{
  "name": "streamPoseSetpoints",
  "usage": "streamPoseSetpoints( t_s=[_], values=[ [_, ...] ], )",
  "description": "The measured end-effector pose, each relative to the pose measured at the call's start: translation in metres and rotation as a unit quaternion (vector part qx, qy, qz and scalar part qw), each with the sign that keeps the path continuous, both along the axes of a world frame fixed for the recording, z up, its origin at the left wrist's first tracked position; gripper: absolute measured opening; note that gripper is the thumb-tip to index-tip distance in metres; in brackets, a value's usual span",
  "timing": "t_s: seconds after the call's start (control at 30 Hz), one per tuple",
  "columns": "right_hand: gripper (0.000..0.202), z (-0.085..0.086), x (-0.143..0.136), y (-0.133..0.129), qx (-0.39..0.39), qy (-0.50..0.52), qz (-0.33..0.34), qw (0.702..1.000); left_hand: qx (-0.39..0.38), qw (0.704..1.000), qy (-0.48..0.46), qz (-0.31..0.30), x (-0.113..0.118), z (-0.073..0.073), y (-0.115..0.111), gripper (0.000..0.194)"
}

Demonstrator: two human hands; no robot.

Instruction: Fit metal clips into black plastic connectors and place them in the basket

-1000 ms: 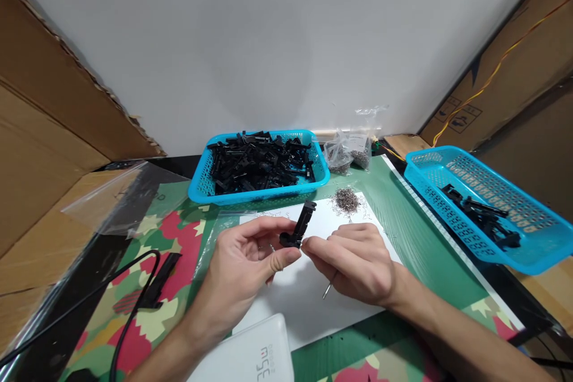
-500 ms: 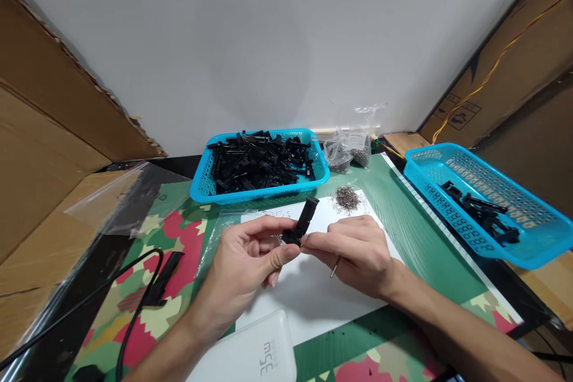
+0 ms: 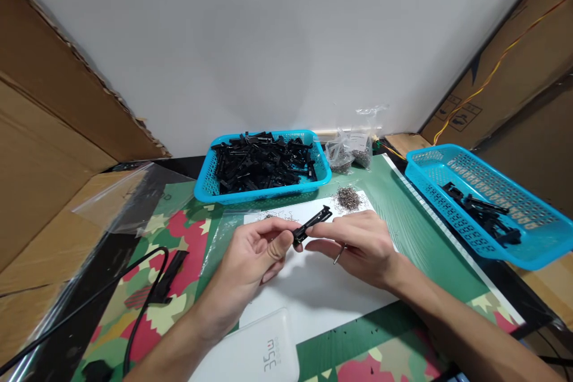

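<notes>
My left hand (image 3: 264, 250) pinches one end of a narrow black plastic part (image 3: 316, 223) between thumb and fingers, above the white sheet (image 3: 313, 286). The part tilts up to the right. My right hand (image 3: 358, 239) is on its near right side, index fingertip against the part and thumb a little below. A thin metal rod (image 3: 339, 254) is tucked in the curled fingers of that hand, one end sticking out downward; its other end is hidden. Just beyond the hands lies a heap of tiny metal pieces (image 3: 348, 198), too small to name exactly.
A blue basket (image 3: 264, 195) heaped with black parts stands at the back. Another blue basket (image 3: 537, 250), with fewer parts, is at right. Plastic bags (image 3: 358, 152) of small metal pieces sit behind. A white power bank (image 3: 250, 355) and black cable (image 3: 134, 325) lie in front.
The black part has tipped from nearly upright to a lower slant toward the right. My right index finger now rests along it, with the thumb spread from the finger.
</notes>
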State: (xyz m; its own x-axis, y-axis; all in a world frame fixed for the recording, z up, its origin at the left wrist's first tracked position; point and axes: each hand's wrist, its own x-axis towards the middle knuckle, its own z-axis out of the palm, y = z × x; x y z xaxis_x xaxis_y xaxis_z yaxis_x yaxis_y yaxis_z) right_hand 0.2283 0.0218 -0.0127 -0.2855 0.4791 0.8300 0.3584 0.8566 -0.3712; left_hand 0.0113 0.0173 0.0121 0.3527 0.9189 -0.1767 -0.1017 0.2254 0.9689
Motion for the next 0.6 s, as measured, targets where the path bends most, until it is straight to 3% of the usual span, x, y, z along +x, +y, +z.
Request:
streamPoseSetpoints(
  t_s=[0.13, 0.23, 0.37, 0.5, 0.6],
  values=[
    [0.015, 0.0, 0.002, 0.001, -0.02, -0.02, -0.008, 1.0, 0.015, 0.999, 0.046, -0.012, 0.002, 0.004, 0.0, 0.049],
    [0.018, 0.0, 0.004, 0.003, -0.037, -0.042, -0.006, 0.998, 0.082, 0.989, 0.123, 0.001, 0.0, 0.0, 0.0, 0.045],
    [0.019, -0.001, 0.011, 0.006, -0.054, -0.063, -0.013, 0.996, 0.22, 0.947, 0.229, 0.047, -0.002, -0.005, 0.0, 0.032],
    [0.016, -0.003, 0.016, 0.009, -0.092, -0.067, 0.015, 0.993, 0.302, 0.911, 0.274, 0.067, -0.003, -0.007, 0.0, 0.018],
    [0.016, -0.005, 0.017, 0.011, -0.122, -0.073, 0.028, 0.989, 0.35, 0.886, 0.299, 0.059, -0.004, -0.009, -0.001, 0.019]
  ],
)
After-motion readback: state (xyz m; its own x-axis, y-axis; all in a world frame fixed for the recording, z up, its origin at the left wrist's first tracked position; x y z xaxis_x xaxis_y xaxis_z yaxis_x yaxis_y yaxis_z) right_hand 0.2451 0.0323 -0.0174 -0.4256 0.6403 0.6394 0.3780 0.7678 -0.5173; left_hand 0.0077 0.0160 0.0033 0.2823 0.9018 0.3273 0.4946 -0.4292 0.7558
